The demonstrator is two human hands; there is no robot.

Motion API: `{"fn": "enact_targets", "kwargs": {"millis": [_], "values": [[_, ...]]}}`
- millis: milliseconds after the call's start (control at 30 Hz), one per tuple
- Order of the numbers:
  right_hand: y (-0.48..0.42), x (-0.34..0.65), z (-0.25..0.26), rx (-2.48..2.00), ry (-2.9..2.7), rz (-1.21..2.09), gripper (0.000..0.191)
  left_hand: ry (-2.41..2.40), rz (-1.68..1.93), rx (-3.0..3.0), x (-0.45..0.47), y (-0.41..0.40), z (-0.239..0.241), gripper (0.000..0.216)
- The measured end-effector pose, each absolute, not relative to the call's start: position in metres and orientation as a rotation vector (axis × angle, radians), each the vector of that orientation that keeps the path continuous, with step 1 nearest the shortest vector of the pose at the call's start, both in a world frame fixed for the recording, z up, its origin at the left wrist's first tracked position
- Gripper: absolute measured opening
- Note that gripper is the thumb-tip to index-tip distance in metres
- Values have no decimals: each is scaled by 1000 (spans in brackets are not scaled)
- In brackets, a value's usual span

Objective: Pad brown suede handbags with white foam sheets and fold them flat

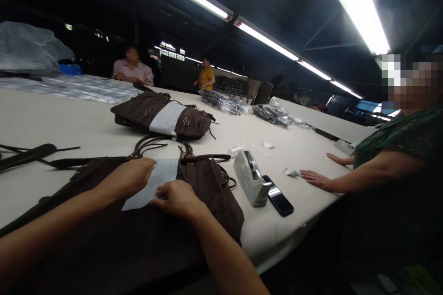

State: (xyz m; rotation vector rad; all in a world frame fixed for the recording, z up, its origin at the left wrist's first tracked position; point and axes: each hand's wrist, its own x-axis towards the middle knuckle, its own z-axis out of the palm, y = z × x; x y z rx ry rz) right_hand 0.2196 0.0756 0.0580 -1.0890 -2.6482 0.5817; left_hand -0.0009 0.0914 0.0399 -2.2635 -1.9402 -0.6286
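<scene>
A dark brown bag [221, 198] lies on the table right in front of me, its handles pointing to the far side. Across its upper middle rests a thin white sheet [168, 169], like soft paper or cloth. My left hand [133, 177] is closed at the sheet's left edge, fingers together. On the sheet's right side, my right hand [178, 197] has curled fingers and the thumb against it. The fingertips of both hands are partly hidden. Beyond lies a second brown bag [134, 113] with a white band [166, 119] around its middle.
Right of the near bag stand a grey tape dispenser [249, 177] and a black phone [278, 197]. A co-worker's hand [316, 179] rests flat on the table beside a crumpled scrap [291, 173]. Plastic-wrapped bundles [224, 101] lie farther back. Two other people are in the background.
</scene>
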Motion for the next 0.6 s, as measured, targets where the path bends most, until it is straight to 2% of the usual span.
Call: {"fn": "enact_targets", "kwargs": {"millis": [133, 233, 333, 433, 467, 533, 600], "values": [[71, 220, 62, -1099, -2637, 545, 26, -1922, -587, -2298, 6, 93, -3, 69], [70, 216, 64, -1191, -2594, 544, 33, -1875, -564, -2372, 7, 89, -26, 73], [75, 209, 59, -1293, -2494, 506, 42, -1874, -549, -2418, 6, 91, -33, 74], [88, 201, 47, -1267, -2363, 342, 30, -1891, -552, -2442, 7, 96, -33, 70], [95, 198, 44, -1240, -2354, 294, 32, -1893, -553, -2452, 8, 97, -32, 69], [109, 194, 39, -1219, -2426, 272, 41, -1888, -543, -2489, 10, 97, -31, 65], [122, 192, 41, -1240, -2539, 324, 40, -1875, -523, -2544, 11, 97, -28, 62]]}}
